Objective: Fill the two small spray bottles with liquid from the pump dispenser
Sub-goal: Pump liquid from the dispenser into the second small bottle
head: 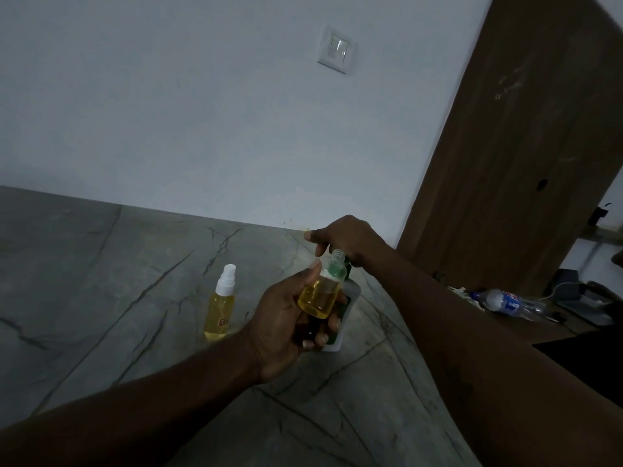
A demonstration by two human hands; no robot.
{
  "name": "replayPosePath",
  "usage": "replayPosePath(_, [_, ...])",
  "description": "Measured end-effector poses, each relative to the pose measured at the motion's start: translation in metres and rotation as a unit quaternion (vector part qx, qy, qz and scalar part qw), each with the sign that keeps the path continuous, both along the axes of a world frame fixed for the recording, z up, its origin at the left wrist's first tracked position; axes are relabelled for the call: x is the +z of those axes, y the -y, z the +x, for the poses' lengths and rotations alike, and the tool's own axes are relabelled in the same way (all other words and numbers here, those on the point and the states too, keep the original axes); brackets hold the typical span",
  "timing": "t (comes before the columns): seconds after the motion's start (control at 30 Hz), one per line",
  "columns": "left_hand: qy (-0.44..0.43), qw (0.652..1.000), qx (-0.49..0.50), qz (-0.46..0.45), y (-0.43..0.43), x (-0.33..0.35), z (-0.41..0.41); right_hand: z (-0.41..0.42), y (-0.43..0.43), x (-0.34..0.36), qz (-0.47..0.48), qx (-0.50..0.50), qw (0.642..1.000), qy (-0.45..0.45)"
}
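- Head view: the left hand [286, 320] grips the uncapped bottle [319, 298], tilted and about half full. Its neck sits just under the right hand [347, 241], which curls over the dispenser [354, 291] top.
- The nozzle is hidden; if it is off the narrow neck, a press would run liquid over the fingers.
- More tilt risks a spill.
- The capped bottle [220, 306] stands near the left forearm, which could topple it.

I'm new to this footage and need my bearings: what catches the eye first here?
At centre, the left hand holds an uncapped small bottle, part full of yellow liquid, up to the pump dispenser, whose top the right hand grips. To their left a capped spray bottle of the same yellow liquid stands on the grey veined surface.
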State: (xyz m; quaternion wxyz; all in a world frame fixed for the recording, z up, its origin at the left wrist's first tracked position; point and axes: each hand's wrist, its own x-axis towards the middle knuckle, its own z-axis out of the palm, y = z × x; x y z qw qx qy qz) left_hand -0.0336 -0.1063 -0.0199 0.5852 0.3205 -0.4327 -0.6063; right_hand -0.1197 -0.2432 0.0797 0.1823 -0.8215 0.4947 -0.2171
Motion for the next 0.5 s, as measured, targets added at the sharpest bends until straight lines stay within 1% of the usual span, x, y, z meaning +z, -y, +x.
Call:
replayPosePath(0.13, [0.000, 1.000, 0.003, -0.013, 0.000, 0.002, 0.002, -0.001, -0.002, 0.008, -0.018, -0.002, 1.000, 0.007])
replayPosePath(0.3, [0.002, 1.000, 0.008, -0.004, 0.001, -0.002, 0.000, -0.001, -0.001, -0.004, 0.029, -0.010, 0.999, 0.034])
replayPosePath(0.5, [0.001, 1.000, 0.011, -0.001, -0.001, -0.001, 0.001, 0.000, -0.007, 0.001, 0.021, -0.004, 1.000, 0.001])
